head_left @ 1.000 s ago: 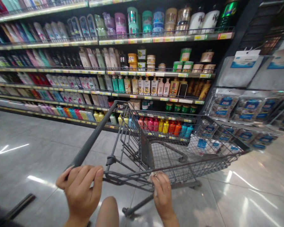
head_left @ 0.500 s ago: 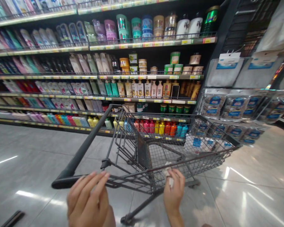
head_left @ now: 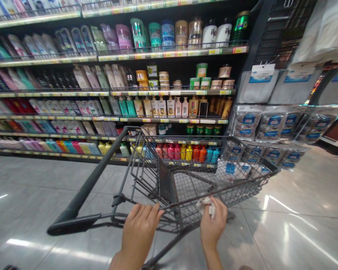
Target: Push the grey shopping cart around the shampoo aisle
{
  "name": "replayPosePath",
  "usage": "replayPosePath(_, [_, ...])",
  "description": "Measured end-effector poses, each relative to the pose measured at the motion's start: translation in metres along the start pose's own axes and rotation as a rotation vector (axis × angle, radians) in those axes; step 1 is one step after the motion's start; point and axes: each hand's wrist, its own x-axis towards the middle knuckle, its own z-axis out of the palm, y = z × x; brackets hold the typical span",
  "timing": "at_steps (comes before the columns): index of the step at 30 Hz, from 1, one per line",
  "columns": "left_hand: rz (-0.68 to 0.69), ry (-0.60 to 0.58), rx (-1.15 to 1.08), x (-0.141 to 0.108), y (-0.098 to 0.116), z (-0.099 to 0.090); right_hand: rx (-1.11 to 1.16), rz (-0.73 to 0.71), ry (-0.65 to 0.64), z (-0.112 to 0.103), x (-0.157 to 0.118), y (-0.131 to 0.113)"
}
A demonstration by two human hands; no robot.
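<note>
A dark grey wire shopping cart (head_left: 169,205) stands in front of me, its handle (head_left: 87,187) on the left and its basket on the right. My left hand (head_left: 142,223) is closed over the cart's near top rail, fingers curled on it. To its right, my right hand (head_left: 215,221) pinches a crumpled whitish cloth or tissue (head_left: 207,205) against the same rail. Part of the cloth is hidden behind the fingers. I see no goods inside the basket.
Shelves (head_left: 171,120) full of bottles and jars run behind the cart. Packaged scrubbers (head_left: 273,122) and grey packs (head_left: 257,84) hang at the right. Shiny grey floor tiles (head_left: 45,202) surround the cart.
My left hand has moved right along the rail, from beside the handle to nearer the basket. My right hand has shifted slightly right with the cloth. The whole view has shifted a little.
</note>
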Motion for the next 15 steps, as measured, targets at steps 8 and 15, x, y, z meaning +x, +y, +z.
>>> replayPosePath(8, [0.008,0.014,0.008,0.001,0.001,0.001,0.397,0.643,0.259,-0.001,0.036,0.025])
replayPosePath(15, [-0.004,0.012,-0.010,0.002,0.001,-0.001,0.635,0.614,0.068,-0.004,0.023,0.027])
